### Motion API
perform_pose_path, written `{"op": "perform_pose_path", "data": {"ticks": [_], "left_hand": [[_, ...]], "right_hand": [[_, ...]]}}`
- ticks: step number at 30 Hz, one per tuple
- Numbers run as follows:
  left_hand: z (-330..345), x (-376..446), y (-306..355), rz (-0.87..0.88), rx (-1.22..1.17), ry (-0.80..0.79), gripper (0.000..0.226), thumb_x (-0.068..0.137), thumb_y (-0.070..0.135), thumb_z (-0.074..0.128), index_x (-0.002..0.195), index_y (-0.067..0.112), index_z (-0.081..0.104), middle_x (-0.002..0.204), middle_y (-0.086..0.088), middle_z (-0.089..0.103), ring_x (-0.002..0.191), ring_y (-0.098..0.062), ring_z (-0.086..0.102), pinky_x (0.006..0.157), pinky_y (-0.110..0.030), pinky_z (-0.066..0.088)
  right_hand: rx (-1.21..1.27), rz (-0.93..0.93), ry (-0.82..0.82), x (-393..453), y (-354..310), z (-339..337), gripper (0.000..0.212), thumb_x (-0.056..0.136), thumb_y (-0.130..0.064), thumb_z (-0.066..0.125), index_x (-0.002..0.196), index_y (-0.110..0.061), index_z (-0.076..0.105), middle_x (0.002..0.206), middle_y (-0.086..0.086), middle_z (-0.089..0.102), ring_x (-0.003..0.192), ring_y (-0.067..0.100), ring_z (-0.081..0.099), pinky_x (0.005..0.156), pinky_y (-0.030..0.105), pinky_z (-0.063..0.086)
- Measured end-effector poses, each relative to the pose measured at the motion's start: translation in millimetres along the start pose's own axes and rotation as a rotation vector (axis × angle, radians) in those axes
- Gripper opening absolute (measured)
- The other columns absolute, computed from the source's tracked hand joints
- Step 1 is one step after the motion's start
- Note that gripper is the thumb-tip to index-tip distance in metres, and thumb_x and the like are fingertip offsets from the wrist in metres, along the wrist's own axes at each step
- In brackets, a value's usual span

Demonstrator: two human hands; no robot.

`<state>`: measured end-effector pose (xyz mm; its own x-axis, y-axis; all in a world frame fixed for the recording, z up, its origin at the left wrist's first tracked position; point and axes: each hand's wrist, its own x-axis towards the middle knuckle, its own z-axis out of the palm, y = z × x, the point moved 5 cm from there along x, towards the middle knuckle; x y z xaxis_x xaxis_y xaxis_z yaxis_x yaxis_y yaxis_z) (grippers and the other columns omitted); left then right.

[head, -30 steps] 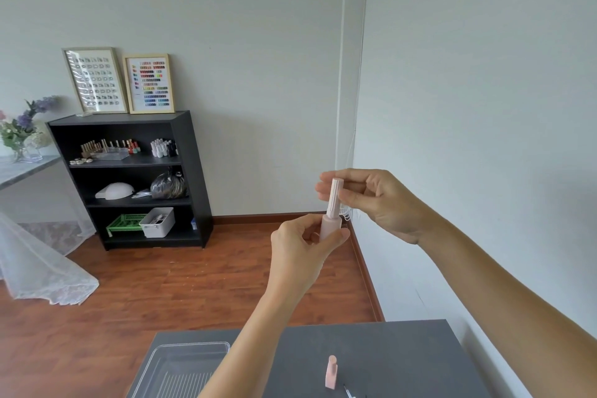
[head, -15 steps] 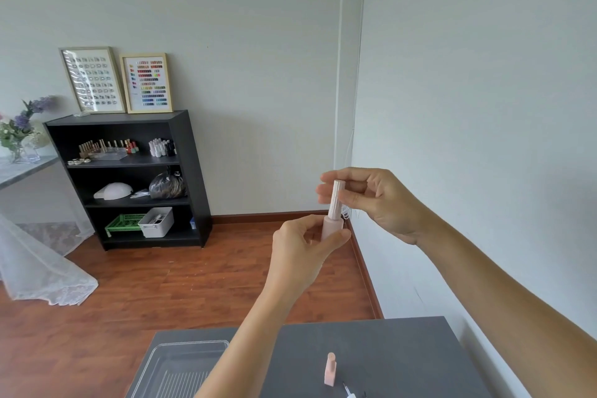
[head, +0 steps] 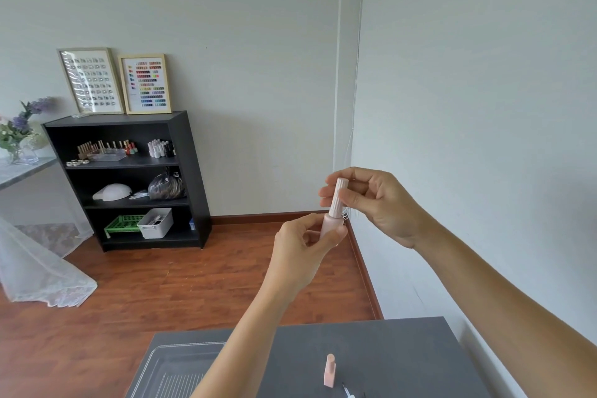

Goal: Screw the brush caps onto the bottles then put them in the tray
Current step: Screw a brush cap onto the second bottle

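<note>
I hold a pale pink bottle upright in front of me, well above the table. My left hand grips its body from the left. My right hand pinches the ribbed pink brush cap, which sits on top of the bottle's neck. A second pink bottle stands uncapped on the dark grey table. Just right of it a thin brush lies at the bottom edge, mostly cut off. A clear plastic tray rests on the table's left side, partly hidden by my left forearm.
A wall runs close along the table's right side. Beyond the table lie a wooden floor and a black shelf unit holding small bottles, with two framed charts on top. White lace fabric hangs at the far left.
Both hands and the bottle have stayed almost in place. My right fingers have shifted slightly on the cap.
</note>
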<state>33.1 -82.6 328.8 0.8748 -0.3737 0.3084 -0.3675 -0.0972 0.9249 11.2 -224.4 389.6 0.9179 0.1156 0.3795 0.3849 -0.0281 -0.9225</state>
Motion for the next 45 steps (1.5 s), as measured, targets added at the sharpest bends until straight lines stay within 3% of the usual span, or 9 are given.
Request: {"op": "perform_pose_path", "data": {"ticks": [5,10,14,25,31,36,40,42,45], "left_hand": [[4.9,-0.2,-2.0,0.035,0.019,0.07,0.012,0.086,0.043,0.072,0.093,0.034,0.074,0.079,-0.005,0.073,0.065,-0.023,0.059,0.063,-0.037,0.05],[4.9,-1.4,-11.2,0.038,0.034,0.176,0.012,0.085,0.037,0.074,0.092,0.027,0.076,0.065,0.006,0.066,0.051,0.0,0.048,0.052,-0.012,0.038],[2.3,-6.7,-22.2,0.02,0.061,0.233,0.013,0.086,0.036,0.074,0.091,0.024,0.076,0.074,0.001,0.07,0.057,-0.002,0.051,0.057,-0.014,0.04],[-30.5,-35.9,-102.9,-0.177,0.149,0.014,0.019,0.081,0.04,0.077,0.098,0.033,0.073,0.079,0.008,0.076,0.063,-0.001,0.061,0.054,-0.01,0.045],[-48.4,-71.1,-185.0,-0.412,0.324,-0.097,0.064,0.076,0.033,0.084,0.135,0.022,0.059,0.116,0.004,0.068,0.104,-0.01,0.065,0.082,-0.015,0.048],[-52.6,-114.9,-252.3,-0.605,0.485,-0.141,0.067,0.082,0.02,0.078,0.143,0.015,0.05,0.137,-0.008,0.058,0.128,-0.02,0.053,0.101,-0.025,0.038],[-47.4,-142.7,-288.6,-0.715,0.565,-0.186,0.064,0.085,0.011,0.071,0.144,0.011,0.046,0.144,-0.013,0.049,0.131,-0.026,0.049,0.104,-0.028,0.036],[-45.6,-152.2,-302.5,-0.755,0.592,-0.185,0.062,0.085,0.007,0.068,0.144,0.01,0.047,0.143,-0.014,0.05,0.131,-0.028,0.048,0.103,-0.029,0.037],[-42.4,-161.4,-317.3,-0.798,0.602,-0.164,0.059,0.085,0.001,0.065,0.141,0.009,0.05,0.139,-0.013,0.055,0.128,-0.028,0.051,0.101,-0.031,0.041]], "right_hand": [[-0.052,-0.055,0.124,1.6,-0.2,0.8,0.013,0.088,-0.007,0.067,0.099,-0.012,0.07,0.085,0.006,0.078,0.077,0.02,0.076,0.072,0.022,0.057],[-0.18,-0.074,0.212,1.6,9.0,6.2,0.016,0.089,-0.007,0.069,0.094,-0.023,0.072,0.082,0.003,0.079,0.078,0.019,0.076,0.075,0.029,0.06],[-0.276,-0.068,0.264,1.9,23.1,13.1,0.011,0.089,-0.01,0.069,0.098,-0.016,0.071,0.081,0.006,0.079,0.078,0.019,0.077,0.081,0.035,0.061],[-0.313,0.154,0.116,-16.1,105.3,45.8,0.01,0.087,-0.022,0.073,0.095,-0.018,0.069,0.091,-0.004,0.079,0.092,0.008,0.075,0.09,0.03,0.056],[-0.453,0.329,0.11,-44.1,185.1,65.6,0.007,0.085,-0.02,0.075,0.089,-0.016,0.071,0.079,-0.006,0.079,0.079,0.008,0.073,0.081,0.027,0.056],[-0.563,0.533,0.045,-68.8,242.2,75.4,0.006,0.082,-0.01,0.074,0.086,-0.014,0.072,0.074,-0.004,0.076,0.068,0.006,0.068,0.06,0.022,0.05],[-0.627,0.643,-0.031,-83.3,278.3,81.4,0.01,0.083,-0.003,0.066,0.09,-0.009,0.07,0.081,0.006,0.074,0.062,0.029,0.067,0.035,0.022,0.045],[-0.654,0.664,-0.052,-87.8,293.6,84.4,0.014,0.082,0.0,0.064,0.093,-0.005,0.07,0.086,0.011,0.074,0.072,0.034,0.068,0.036,0.012,0.042],[-0.7,0.686,-0.094,-93.5,311.6,90.3,0.018,0.084,0.003,0.059,0.097,-0.001,0.071,0.087,0.015,0.074,0.086,0.032,0.065,0.054,0.015,0.044]]}}
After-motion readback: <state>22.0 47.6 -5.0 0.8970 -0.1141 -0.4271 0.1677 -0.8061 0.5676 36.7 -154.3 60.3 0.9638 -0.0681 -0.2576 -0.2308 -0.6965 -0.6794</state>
